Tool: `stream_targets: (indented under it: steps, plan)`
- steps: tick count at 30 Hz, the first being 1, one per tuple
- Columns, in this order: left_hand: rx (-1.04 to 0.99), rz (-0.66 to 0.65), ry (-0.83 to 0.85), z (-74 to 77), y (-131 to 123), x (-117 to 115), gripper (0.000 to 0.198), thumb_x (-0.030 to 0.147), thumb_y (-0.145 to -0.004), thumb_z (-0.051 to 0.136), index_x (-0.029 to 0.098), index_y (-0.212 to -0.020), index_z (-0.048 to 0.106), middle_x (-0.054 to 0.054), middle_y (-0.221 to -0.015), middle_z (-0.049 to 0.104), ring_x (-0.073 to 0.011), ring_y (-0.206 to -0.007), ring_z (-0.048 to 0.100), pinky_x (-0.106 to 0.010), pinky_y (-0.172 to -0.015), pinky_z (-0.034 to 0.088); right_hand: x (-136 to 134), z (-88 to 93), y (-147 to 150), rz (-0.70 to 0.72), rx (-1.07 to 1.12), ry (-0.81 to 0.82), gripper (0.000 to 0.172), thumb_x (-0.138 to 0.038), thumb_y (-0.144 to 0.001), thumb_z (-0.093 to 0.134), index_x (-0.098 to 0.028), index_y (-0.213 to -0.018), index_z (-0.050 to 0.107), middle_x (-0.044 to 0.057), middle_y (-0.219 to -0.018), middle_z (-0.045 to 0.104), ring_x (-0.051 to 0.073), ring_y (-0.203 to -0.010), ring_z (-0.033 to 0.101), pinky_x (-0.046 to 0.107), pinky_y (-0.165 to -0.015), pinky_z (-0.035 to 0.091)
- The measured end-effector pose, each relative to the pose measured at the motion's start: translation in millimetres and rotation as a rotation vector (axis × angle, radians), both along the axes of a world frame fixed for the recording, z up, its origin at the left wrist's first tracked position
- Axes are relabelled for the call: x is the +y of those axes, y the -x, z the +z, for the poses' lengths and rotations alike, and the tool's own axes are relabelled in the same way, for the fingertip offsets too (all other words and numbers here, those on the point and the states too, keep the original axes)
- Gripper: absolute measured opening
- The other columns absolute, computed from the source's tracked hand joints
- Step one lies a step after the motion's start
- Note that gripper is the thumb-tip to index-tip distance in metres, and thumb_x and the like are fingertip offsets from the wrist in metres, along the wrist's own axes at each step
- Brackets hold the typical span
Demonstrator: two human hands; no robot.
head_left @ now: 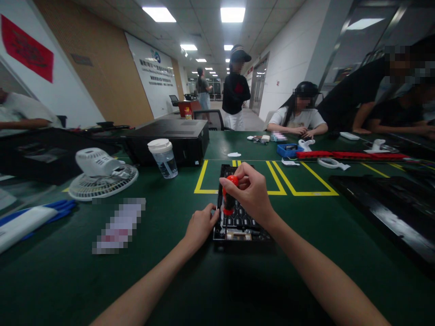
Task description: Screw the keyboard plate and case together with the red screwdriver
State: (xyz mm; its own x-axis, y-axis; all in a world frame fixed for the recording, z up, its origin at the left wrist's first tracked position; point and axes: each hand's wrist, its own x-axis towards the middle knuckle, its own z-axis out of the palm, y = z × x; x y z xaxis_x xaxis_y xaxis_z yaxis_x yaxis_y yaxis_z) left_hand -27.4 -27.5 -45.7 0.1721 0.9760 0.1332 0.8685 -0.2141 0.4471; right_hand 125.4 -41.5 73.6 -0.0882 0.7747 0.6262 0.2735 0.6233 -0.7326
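Note:
In front of me a black rectangular device housing (234, 219) lies on the green table, its inside showing rows of small cells and a pale strip near the close end. My right hand (251, 188) grips a screwdriver (229, 201) with a red and black handle, held upright over the housing. The screwdriver's tip is hidden from view. Along the housing's left side rests my left hand (203, 222), its fingers against the edge and partly hidden by it.
To the left stand a lidded plastic cup (163, 158), a white fan part (102, 174), blue-and-white gloves (34, 219) and a large black case (166, 140). A black panel (387, 213) lies right. A blue tray (288, 150) sits farther back, near seated people.

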Motion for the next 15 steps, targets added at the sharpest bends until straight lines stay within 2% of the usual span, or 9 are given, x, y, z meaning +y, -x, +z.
stream_targets:
  steps: [8, 15]
  plan:
    - [-0.004, 0.025, 0.074, 5.0, -2.3, -0.7, 0.03, 0.039, -0.087, 0.035, 0.021, -0.1, 0.055, -0.003, -0.072, 0.066, -0.0138, -0.065, 0.06, -0.021, -0.058, 0.037, -4.9, -2.6, 4.3, -0.154, -0.088, -0.103, 0.032, -0.04, -0.075, 0.059, -0.019, -0.065, 0.038, -0.004, -0.06, 0.042, 0.007, -0.05, 0.04, 0.02, -0.045, 0.035]
    - [0.005, 0.023, 0.07, 5.7, -2.7, 0.0, 0.03, 0.04, -0.087, 0.035, 0.021, -0.099, 0.054, -0.004, -0.075, 0.067, -0.0153, -0.068, 0.061, -0.022, -0.06, 0.038, -9.8, -1.6, 8.4, -0.25, -0.118, -0.177, 0.033, -0.038, -0.075, 0.06, -0.019, -0.062, 0.036, -0.005, -0.057, 0.038, 0.007, -0.049, 0.036, 0.02, -0.045, 0.032]
